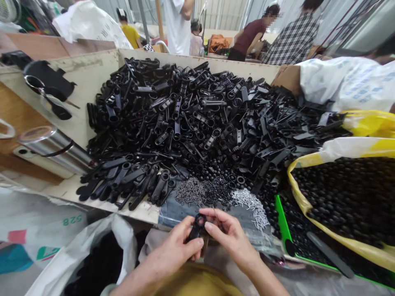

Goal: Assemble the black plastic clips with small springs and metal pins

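Observation:
Between the thumb and fingers of my left hand is a black plastic part with a ring-shaped end, held ring upward. The thumb and forefinger of my right hand close on the ring from the right; whether a smaller piece is also in them I cannot tell. Just beyond my hands, on a dark mat, lie small heaps of brownish-grey bits, small black pieces and silvery pins. To the left, finished-looking black ring-ended parts lie in rows.
A large pile of black plastic parts fills the wooden-walled bench. At left stands a steel flask. A yellow-edged sack of black pieces and a green-edged tray are at right. Below left is an open white sack. Several people are beyond.

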A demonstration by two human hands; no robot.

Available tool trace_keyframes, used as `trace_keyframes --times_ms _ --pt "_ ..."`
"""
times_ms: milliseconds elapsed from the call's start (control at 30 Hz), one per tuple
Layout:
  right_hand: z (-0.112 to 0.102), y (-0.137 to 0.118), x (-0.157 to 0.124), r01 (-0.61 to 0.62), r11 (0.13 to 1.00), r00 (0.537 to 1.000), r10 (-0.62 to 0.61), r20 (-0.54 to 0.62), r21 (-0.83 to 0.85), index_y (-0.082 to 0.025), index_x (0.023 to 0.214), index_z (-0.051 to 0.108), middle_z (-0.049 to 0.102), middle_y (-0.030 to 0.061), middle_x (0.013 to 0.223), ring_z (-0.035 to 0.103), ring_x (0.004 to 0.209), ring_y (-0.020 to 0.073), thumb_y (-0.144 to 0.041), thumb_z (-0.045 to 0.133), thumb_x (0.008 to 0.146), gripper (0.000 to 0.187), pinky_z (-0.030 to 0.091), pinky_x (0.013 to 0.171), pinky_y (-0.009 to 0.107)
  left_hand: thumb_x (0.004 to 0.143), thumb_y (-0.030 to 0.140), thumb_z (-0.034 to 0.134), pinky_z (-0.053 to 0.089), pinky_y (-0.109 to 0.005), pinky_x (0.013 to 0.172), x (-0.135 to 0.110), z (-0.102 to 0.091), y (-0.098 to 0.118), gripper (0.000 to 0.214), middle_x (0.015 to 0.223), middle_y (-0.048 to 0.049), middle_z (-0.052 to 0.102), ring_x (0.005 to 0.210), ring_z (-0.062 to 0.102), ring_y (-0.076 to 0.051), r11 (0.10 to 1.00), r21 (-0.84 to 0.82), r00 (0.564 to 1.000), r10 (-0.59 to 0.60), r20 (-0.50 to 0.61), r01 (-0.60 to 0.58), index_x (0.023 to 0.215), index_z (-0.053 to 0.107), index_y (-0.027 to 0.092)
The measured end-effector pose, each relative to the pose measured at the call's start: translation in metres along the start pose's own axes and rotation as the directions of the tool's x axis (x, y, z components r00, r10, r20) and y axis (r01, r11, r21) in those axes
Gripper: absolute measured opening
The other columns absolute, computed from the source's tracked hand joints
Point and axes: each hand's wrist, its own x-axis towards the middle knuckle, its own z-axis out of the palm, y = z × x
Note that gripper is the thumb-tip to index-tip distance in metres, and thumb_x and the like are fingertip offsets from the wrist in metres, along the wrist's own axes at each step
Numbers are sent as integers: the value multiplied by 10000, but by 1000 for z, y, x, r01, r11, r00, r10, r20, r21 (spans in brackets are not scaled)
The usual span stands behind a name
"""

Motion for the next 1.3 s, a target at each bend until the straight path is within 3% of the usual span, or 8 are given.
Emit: trace_keyframes --times_ms 167,400,567,667,800,967,1100,1300 --pt "-2 2 0 16 998 1000 -15 17 -61 -223 1196 745 764 70 992 649 809 210 -451 667 899 383 526 723 328 803 403 626 395 -316 717 -3 2 9 403 651 54 545 669 503 -164 1000 26 999 -13 36 12 1113 528 165" --pt "-3 5 4 27 996 999 -25 25 -85 -218 1201 738 702 36 893 593 746 175 -461 659 910 387 489 676 293 854 327 564 380 -277 596 -2 3 8 550 698 52 586 549 466 -114 999 29 999 17 43 -18 1352 422 140" --pt "-4 3 4 43 991 998 -36 54 -125 -205 1177 737 683 15 830 553 670 146 -440 660 915 359 447 611 261 824 310 586 352 -266 580 -2 3 5 568 707 46 596 533 450 -100 999 -40 1000 17 21 -16 1349 464 132" --pt "-11 -7 7 129 955 990 -107 94 -267 -225 1106 770 700 29 871 613 756 171 -385 642 949 258 482 671 278 810 296 588 307 -261 549 -2 0 0 506 681 59 558 546 405 -105 1000 1 1000 -26 -15 26 1288 526 142" --pt "-20 -26 15 290 833 952 -202 230 -471 -291 1132 785 703 30 1042 646 808 167 -322 654 971 210 500 707 276 807 295 596 290 -258 539 -2 -3 -6 416 683 56 541 583 396 -115 996 69 999 -54 -3 54 1200 598 157" --pt "-20 -29 27 397 822 865 -187 466 -408 -253 1106 800 717 22 941 666 790 152 -326 675 977 194 508 707 253 763 337 615 269 -254 511 1 -3 -9 592 610 78 527 533 390 -111 993 36 993 -117 12 116 1303 517 114" --pt "-17 -17 33 424 821 855 -224 467 -382 -206 1079 809 700 30 861 650 743 145 -319 670 982 203 485 669 247 727 409 648 327 -252 519 -2 -2 -3 652 614 59 591 507 459 -109 988 -43 988 -149 41 151 1269 473 92" --pt "-13 -1 31 420 818 885 -273 378 -394 -209 1055 813 705 26 844 652 767 155 -277 686 972 167 461 688 254 747 387 656 345 -243 548 -4 -4 2 574 604 58 621 464 475 -86 983 -92 987 -159 3 158 1212 481 101"
